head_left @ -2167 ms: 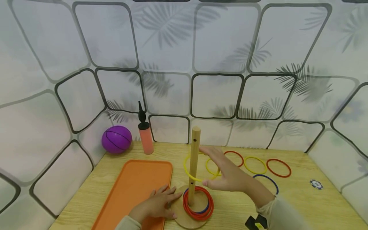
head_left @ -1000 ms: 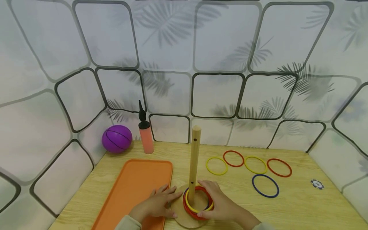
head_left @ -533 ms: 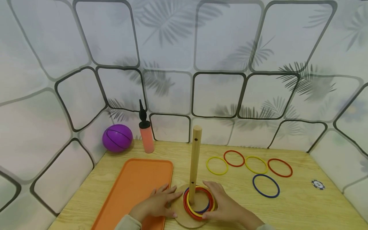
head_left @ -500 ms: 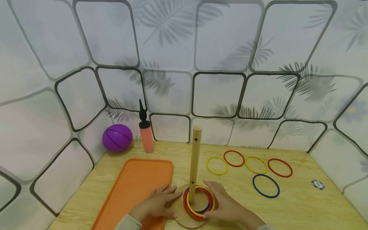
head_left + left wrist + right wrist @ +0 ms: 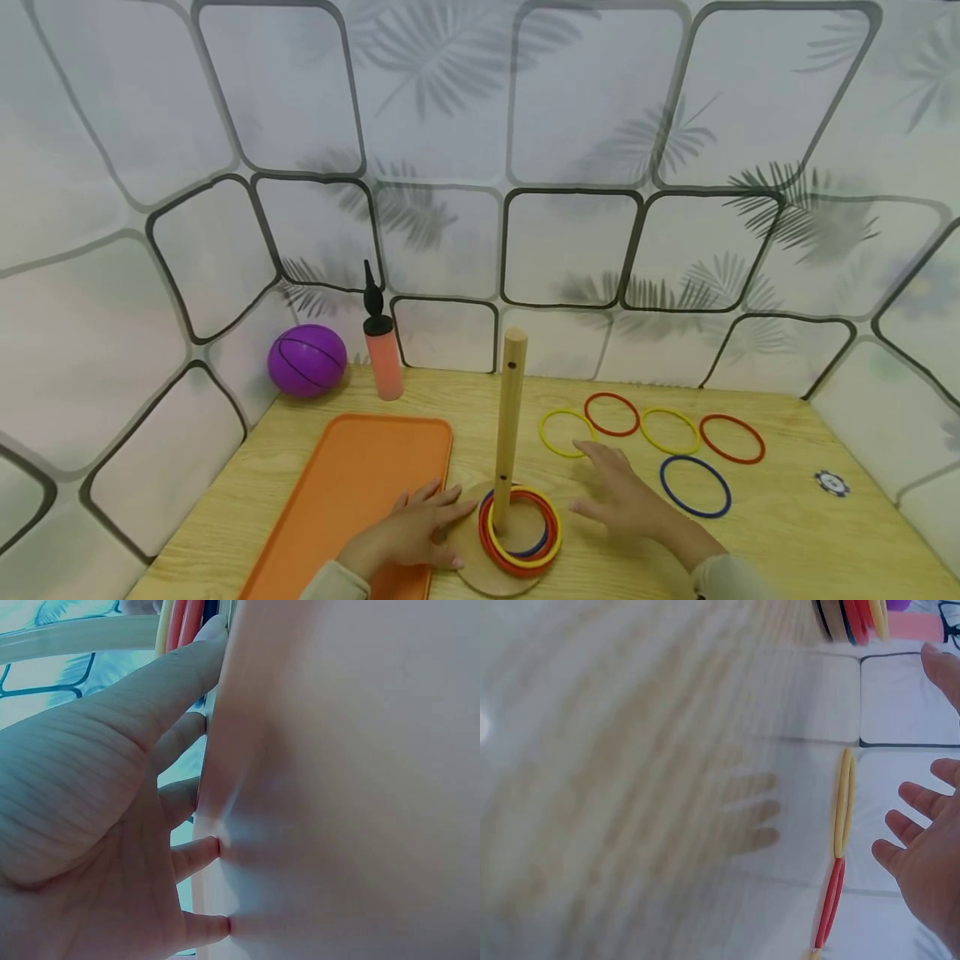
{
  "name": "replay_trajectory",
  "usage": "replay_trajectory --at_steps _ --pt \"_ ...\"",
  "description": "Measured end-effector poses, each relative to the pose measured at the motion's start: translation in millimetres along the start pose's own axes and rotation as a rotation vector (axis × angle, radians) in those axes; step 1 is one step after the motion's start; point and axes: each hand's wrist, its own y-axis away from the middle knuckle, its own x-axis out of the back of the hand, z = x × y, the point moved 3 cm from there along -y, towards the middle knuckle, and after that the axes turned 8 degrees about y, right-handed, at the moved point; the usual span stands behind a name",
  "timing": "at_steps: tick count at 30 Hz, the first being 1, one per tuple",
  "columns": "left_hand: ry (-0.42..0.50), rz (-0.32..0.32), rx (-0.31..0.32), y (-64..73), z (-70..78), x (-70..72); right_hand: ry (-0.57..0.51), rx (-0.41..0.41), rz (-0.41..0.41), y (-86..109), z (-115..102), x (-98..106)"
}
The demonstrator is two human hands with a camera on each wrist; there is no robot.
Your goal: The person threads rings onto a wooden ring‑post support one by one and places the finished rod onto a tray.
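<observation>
A wooden peg [image 5: 509, 425] stands upright on its round wooden base [image 5: 480, 575]. Around its foot lie stacked red rings and a blue one, with a yellow ring [image 5: 557, 546] on top. My left hand [image 5: 408, 532] has its fingers spread, some on the orange tray [image 5: 375, 446] and some on the base's left edge. To the right of the base, my right hand [image 5: 630, 500] hovers over the table holding nothing. Its fingertips come close to a loose yellow ring [image 5: 551, 442]; in the right wrist view that ring [image 5: 843, 802] appears apart from the fingers.
Further right on the table lie red rings [image 5: 761, 446], another yellow ring [image 5: 693, 433], a blue ring [image 5: 727, 504] and a poker chip [image 5: 832, 482]. A purple ball [image 5: 307, 360] and a pink hand pump [image 5: 385, 367] stand at the back left, by the patterned backdrop.
My right hand lowered the yellow ring down the peg onto the stack and let go. It has since moved away to the right. My left hand stayed in place.
</observation>
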Motion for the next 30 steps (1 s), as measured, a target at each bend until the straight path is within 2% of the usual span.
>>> replay_trajectory --at_steps 9,18,25,30 --pt "-0.001 -0.006 0.015 1.2 0.1 1.3 0.058 -0.041 -0.019 -22.9 18.0 1.5" --pt "-0.003 -0.004 0.024 1.9 2.3 0.8 0.107 -0.089 0.015 -47.6 30.6 -2.4" --pt "-0.006 -0.013 0.023 1.7 2.5 1.6 0.149 -0.165 -0.048 -61.9 43.2 -7.8" --pt "-0.006 -0.017 0.020 1.5 3.2 2.4 0.193 -0.183 -0.090 -68.3 46.4 -10.2"
